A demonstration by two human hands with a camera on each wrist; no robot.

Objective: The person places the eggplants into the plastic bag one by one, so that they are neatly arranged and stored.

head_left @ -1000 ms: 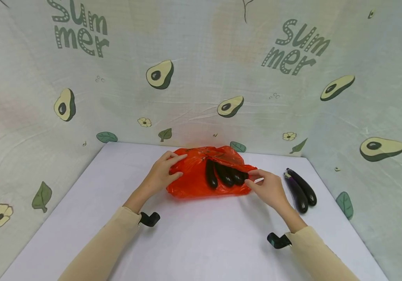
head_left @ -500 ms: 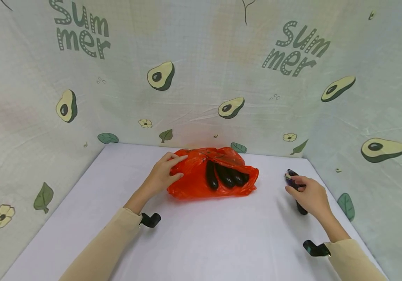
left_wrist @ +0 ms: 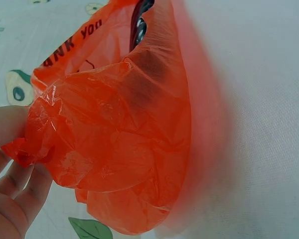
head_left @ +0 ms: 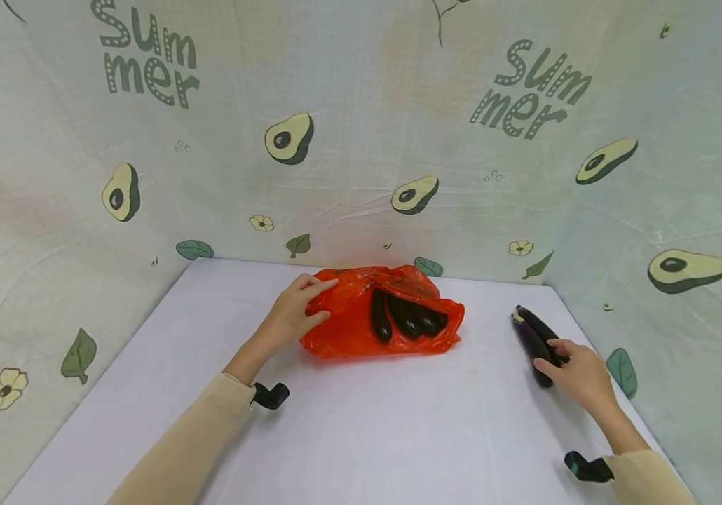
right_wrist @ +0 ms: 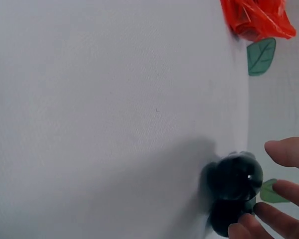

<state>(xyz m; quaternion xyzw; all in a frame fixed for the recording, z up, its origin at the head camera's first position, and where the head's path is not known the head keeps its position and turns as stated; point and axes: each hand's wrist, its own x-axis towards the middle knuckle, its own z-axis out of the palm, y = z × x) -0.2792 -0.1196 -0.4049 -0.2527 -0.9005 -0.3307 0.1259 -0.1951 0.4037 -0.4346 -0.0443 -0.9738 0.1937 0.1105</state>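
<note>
A red plastic bag (head_left: 342, 337) lies on the white table, its mouth facing right and several dark eggplants (head_left: 404, 315) showing inside. My left hand (head_left: 288, 314) pinches the bag's left end; in the left wrist view, the bunched plastic (left_wrist: 37, 144) sits between thumb and fingers. Two more eggplants (head_left: 530, 342) lie side by side at the table's right. Over their near ends is my right hand (head_left: 582, 377), partly covering the outer one. In the right wrist view its fingers (right_wrist: 289, 194) are spread beside the rounded eggplant ends (right_wrist: 236, 177), with fingertips at the lower one.
The white table (head_left: 361, 435) meets a patterned cloth backdrop (head_left: 348, 126) at the back and along both sides. Each wrist carries a small black camera mount, such as the right one (head_left: 588, 466).
My right hand has let go of the bag's mouth edge and moved right to the two loose eggplants, then nearer along them. My left hand has stayed on the bag.
</note>
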